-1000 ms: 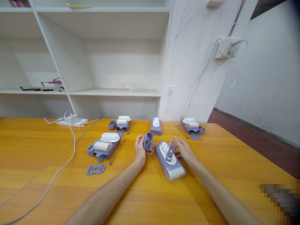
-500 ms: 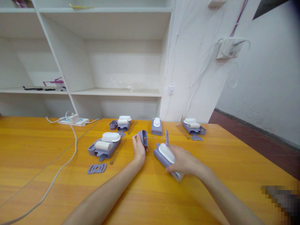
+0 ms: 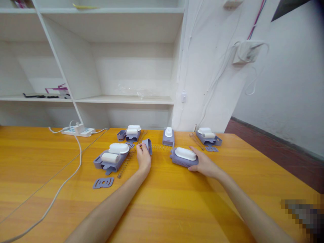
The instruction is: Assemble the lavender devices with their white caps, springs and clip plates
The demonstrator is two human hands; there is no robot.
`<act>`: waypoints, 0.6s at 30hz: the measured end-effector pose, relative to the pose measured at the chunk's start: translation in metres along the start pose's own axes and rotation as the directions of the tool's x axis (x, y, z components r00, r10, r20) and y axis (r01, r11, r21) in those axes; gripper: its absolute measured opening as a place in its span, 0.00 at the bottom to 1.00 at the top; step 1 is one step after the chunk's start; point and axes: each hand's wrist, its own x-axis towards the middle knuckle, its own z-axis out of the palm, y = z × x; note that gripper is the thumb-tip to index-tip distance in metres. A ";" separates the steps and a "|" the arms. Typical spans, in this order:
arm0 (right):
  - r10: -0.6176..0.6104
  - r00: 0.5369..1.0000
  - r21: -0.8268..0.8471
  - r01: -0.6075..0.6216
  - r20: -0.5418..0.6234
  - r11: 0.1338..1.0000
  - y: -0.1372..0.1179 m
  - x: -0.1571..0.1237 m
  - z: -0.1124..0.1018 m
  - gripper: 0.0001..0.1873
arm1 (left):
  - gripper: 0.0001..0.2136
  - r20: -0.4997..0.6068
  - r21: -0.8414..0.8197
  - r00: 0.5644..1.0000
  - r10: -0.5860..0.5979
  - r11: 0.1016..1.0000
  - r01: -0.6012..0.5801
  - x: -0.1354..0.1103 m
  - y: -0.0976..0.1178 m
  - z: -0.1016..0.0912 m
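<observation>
My left hand (image 3: 143,159) is closed around a small purple-grey cap (image 3: 148,146), its hollow end turned right. A coil spring (image 3: 162,147) stretches from near this cap towards a larger purple-grey case (image 3: 182,162); whether it is fixed at either end I cannot tell. The case lies slanted in the grip of my right hand (image 3: 204,164), fingers behind and thumb in front. On top of the case sits a white oval part (image 3: 186,154). At the case's left end a thin purple-grey piece (image 3: 173,145) partly shows.
Left of my hands lie another case (image 3: 115,165) with white parts, a loose spring (image 3: 126,163) and a flat slotted plate (image 3: 103,182). Similar sets (image 3: 133,133) (image 3: 209,136) and a single case (image 3: 168,136) stand farther back. A power strip (image 3: 79,130) and cable (image 3: 80,158) occupy the left side.
My right hand has turned the case from a steep slant to nearly level and shifted it slightly right and up. My left hand has moved left with the cap, widening the gap.
</observation>
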 end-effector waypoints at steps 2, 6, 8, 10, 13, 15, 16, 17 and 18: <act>-0.034 0.997 0.091 0.041 -0.075 0.995 0.005 0.002 0.007 0.49 | 0.14 -0.003 -0.007 1.000 -0.025 1.000 0.025 0.000 -0.001 0.000; -0.069 0.972 0.138 0.102 -0.226 0.985 0.007 0.003 0.016 0.45 | 0.15 -0.018 -0.017 0.999 -0.049 0.999 0.049 0.001 -0.002 0.000; -0.102 0.949 0.096 0.136 -0.297 0.986 0.007 0.003 0.017 0.47 | 0.15 -0.020 -0.022 0.999 -0.038 0.999 0.037 0.001 -0.003 0.000; -0.159 0.928 0.037 0.182 -0.336 0.983 0.007 0.003 0.017 0.48 | 0.15 -0.015 -0.027 1.000 -0.025 0.999 0.025 0.001 -0.003 0.000; -0.240 0.908 -0.062 0.234 -0.343 0.970 0.006 0.001 0.017 0.48 | 0.15 0.000 -0.035 1.000 -0.013 0.999 0.013 0.000 -0.003 0.001; -0.287 0.895 -0.140 0.254 -0.340 0.957 0.005 -0.001 0.017 0.47 | 0.14 0.001 -0.042 1.000 -0.004 0.999 0.004 -0.001 -0.002 0.001; -0.311 0.887 -0.187 0.260 -0.343 0.947 0.004 -0.002 0.017 0.47 | 0.14 -0.001 -0.046 1.000 -0.001 0.999 0.001 -0.001 -0.002 0.001; -0.336 0.876 -0.239 0.264 -0.347 0.935 0.003 -0.004 0.017 0.46 | 0.14 -0.002 -0.050 1.000 -0.002 0.999 0.002 -0.001 -0.002 0.001; -0.360 0.864 -0.292 0.264 -0.352 0.919 0.001 -0.005 0.017 0.45 | 0.14 -0.002 -0.054 1.000 -0.006 0.999 0.006 -0.001 -0.002 0.001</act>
